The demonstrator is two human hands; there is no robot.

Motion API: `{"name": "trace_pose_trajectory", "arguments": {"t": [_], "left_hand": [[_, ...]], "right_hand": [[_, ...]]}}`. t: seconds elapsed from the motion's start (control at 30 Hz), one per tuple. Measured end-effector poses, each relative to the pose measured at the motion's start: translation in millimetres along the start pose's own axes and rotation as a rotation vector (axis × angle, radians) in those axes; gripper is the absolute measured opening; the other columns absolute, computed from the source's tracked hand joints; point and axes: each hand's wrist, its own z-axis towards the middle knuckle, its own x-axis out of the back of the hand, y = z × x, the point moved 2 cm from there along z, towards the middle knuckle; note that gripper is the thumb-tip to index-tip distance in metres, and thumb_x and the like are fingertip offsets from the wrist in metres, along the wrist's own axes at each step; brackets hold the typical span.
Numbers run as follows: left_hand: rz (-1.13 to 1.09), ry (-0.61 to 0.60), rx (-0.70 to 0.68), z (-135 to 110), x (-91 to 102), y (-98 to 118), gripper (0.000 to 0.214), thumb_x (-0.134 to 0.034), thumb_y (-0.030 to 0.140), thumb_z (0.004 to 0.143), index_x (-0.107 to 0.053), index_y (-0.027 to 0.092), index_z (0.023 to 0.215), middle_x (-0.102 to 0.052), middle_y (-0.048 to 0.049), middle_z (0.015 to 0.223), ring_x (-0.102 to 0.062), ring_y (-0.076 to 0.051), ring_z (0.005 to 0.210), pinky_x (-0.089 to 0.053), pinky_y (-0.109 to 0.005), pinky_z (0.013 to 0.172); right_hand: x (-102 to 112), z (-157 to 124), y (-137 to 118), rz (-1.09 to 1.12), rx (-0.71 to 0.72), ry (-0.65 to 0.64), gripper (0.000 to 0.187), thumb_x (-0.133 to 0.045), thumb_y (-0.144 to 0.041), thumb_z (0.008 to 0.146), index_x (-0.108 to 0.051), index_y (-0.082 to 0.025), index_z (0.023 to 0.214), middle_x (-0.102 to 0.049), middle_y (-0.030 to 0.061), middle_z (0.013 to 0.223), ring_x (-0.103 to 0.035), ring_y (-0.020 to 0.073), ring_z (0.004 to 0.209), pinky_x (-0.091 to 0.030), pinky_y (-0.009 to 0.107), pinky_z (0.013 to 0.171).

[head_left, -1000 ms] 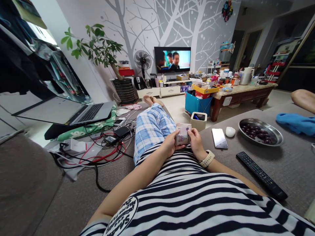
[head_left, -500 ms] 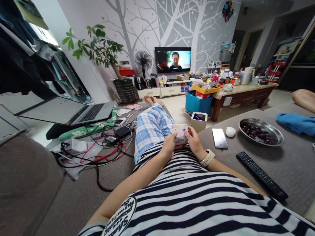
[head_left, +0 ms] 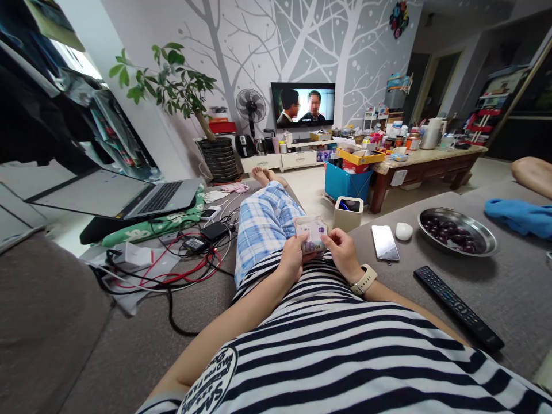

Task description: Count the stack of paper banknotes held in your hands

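Observation:
A small stack of banknotes (head_left: pixel 314 229), the top one marked with a 5, is held over my lap. My left hand (head_left: pixel 294 256) grips the stack at its left side, thumb on top and fingers underneath. At the right edge, my right hand (head_left: pixel 342 252) pinches the notes between thumb and bent forefinger; a pale watch (head_left: pixel 364 279) is on that wrist. How many notes there are cannot be made out. Blue plaid trousers (head_left: pixel 261 224) cover my legs, stretched out on the sofa behind the notes.
To the right on the sofa lie a phone (head_left: pixel 385 242), a white rounded case (head_left: pixel 404 231), a metal bowl of dark fruit (head_left: pixel 457 231) and a remote control (head_left: pixel 458 307). Tangled cables (head_left: pixel 202 259) and a laptop (head_left: pixel 161 195) are at the left. A bin (head_left: pixel 348 215) stands beyond the sofa edge.
The banknotes have shifted slightly left and tilted, the top one slid askew. My right hand has turned a little, its fingers more bent. The television picture differs.

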Motion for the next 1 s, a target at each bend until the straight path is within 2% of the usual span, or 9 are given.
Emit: {"name": "trace_pose_trajectory", "arguments": {"t": [0.23, 0.5, 0.77, 1.0], "left_hand": [[0.022, -0.016, 0.023, 0.8, -0.4, -2.1, 0.023, -0.064, 0.026, 0.094, -0.071, 0.013, 0.112, -0.08, -0.0101, 0.09, -0.078, -0.023, 0.08, -0.066, -0.032, 0.067], [0.047, -0.018, 0.048, 0.6, 0.2, -3.6, 0.024, -0.058, 0.029, 0.101, -0.071, 0.013, 0.112, -0.08, -0.0107, 0.09, -0.078, -0.022, 0.082, -0.064, -0.028, 0.063], [0.102, -0.011, 0.096, 7.0, 0.5, -7.6, 0.027, -0.058, 0.033, 0.101, -0.072, 0.013, 0.111, -0.08, -0.012, 0.091, -0.078, -0.023, 0.079, -0.065, -0.031, 0.062], [0.012, 0.024, 0.119, 8.9, 1.6, -8.6, 0.024, -0.064, 0.029, 0.097, -0.07, 0.012, 0.113, -0.08, -0.0116, 0.093, -0.079, -0.024, 0.08, -0.066, -0.032, 0.066]], "right_hand": [[0.4, -1.6, 1.5, -0.03, -0.007, 0.008, 0.045, -0.07, -0.063, 0.085, -0.055, -0.024, 0.068, -0.054, -0.0027, 0.061, -0.045, 0.0163, 0.06, -0.038, 0.032, 0.06], [-0.3, -0.1, 1.1, -0.044, -0.041, 0.029, 0.042, -0.07, -0.061, 0.083, -0.057, -0.024, 0.069, -0.057, -0.0019, 0.063, -0.048, 0.0168, 0.061, -0.039, 0.032, 0.062], [-2.2, 2.9, 11.8, -0.063, -0.052, 0.041, 0.042, -0.069, -0.061, 0.084, -0.057, -0.024, 0.07, -0.058, -0.0022, 0.063, -0.05, 0.0169, 0.061, -0.04, 0.032, 0.061], [-1.9, 3.9, 15.0, -0.063, -0.061, 0.043, 0.04, -0.067, -0.061, 0.084, -0.058, -0.024, 0.07, -0.058, -0.0016, 0.063, -0.05, 0.0174, 0.061, -0.04, 0.033, 0.062]]}}
